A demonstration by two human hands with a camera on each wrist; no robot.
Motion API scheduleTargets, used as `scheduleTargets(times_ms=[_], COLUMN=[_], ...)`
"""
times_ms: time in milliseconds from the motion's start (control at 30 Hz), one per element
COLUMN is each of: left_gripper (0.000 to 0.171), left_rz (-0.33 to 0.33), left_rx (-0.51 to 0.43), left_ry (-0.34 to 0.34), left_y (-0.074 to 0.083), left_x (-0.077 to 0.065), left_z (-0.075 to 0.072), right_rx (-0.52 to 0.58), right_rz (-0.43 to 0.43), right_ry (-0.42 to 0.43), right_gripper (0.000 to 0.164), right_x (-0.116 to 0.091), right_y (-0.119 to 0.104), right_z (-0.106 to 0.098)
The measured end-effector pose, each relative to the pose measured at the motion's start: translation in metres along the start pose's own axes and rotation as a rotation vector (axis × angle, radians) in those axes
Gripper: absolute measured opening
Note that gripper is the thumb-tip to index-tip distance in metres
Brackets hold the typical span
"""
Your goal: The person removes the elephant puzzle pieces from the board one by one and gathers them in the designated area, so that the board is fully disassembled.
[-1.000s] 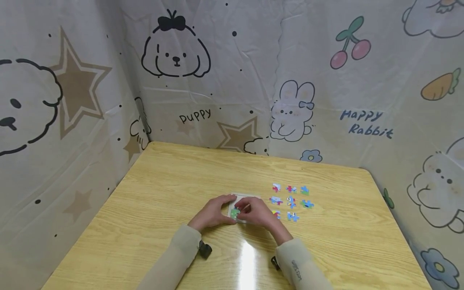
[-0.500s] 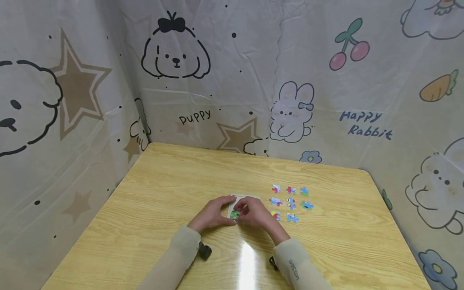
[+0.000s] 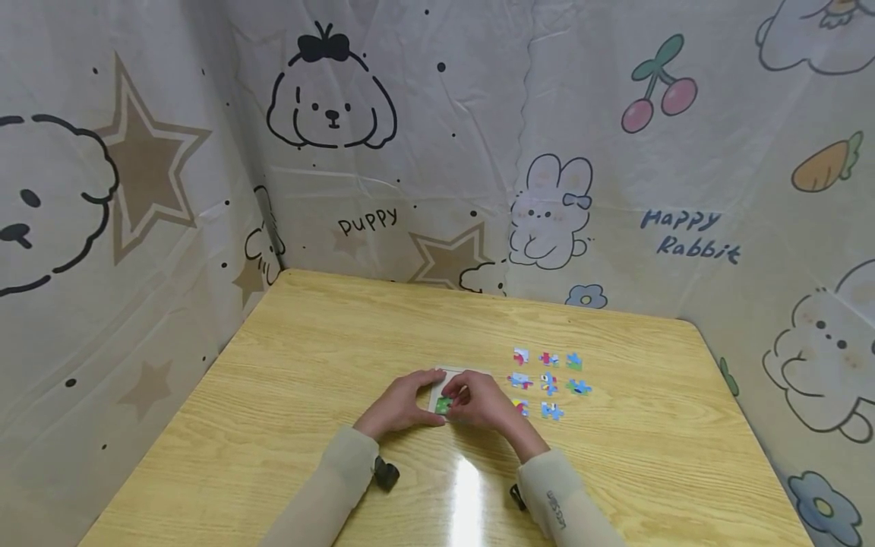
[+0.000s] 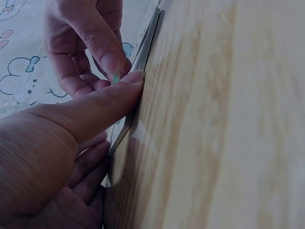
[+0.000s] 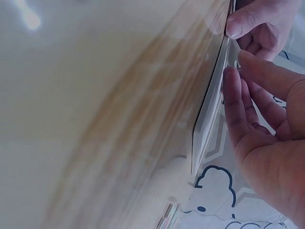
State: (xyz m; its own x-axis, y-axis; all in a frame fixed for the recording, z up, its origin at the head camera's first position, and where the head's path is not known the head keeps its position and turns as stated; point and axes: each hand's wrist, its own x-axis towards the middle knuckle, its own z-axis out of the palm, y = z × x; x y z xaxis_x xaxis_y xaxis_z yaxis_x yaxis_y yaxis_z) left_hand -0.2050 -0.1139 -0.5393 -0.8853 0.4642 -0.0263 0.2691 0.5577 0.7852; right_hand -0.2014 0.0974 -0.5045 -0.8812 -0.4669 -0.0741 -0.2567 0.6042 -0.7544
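Note:
A small pale puzzle board [image 3: 448, 372] lies flat on the table between both hands. My left hand [image 3: 402, 401] holds the board by its left side, thumb at the near edge and fingers at the far edge. A green puzzle piece [image 3: 442, 405] is at the board's near left corner. My right hand [image 3: 481, 399] reaches over the board and pinches this piece between thumb and fingertips. In the left wrist view, a thin green edge of the puzzle piece [image 4: 116, 78] shows under the right thumb. The right hand hides much of the board.
Several loose jigsaw pieces [image 3: 549, 381] lie in rows to the right of the board, one partly behind the right wrist. The wooden table [image 3: 328, 334] runs back to a cloth curtain [image 3: 437, 137] printed with cartoons. Each wrist wears a black camera mount [image 3: 386, 474].
The green piece looked paler and more tilted a second ago; it now looks darker and flatter in the corner. The right hand shifted only slightly, and the left hand kept its place.

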Motion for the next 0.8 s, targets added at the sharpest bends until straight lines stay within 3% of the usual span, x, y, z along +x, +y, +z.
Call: scheduleTargets(times_ms=[800], left_gripper=[0.082], left_rz=[-0.026], left_rx=[0.018], left_ry=[-0.017], left_y=[0.001], left_x=[0.001], left_z=[0.000], right_rx=[0.011], right_rz=[0.028], right_ry=[0.014], right_gripper=[0.023], right_x=[-0.010], right_y=[0.011], right_z=[-0.017])
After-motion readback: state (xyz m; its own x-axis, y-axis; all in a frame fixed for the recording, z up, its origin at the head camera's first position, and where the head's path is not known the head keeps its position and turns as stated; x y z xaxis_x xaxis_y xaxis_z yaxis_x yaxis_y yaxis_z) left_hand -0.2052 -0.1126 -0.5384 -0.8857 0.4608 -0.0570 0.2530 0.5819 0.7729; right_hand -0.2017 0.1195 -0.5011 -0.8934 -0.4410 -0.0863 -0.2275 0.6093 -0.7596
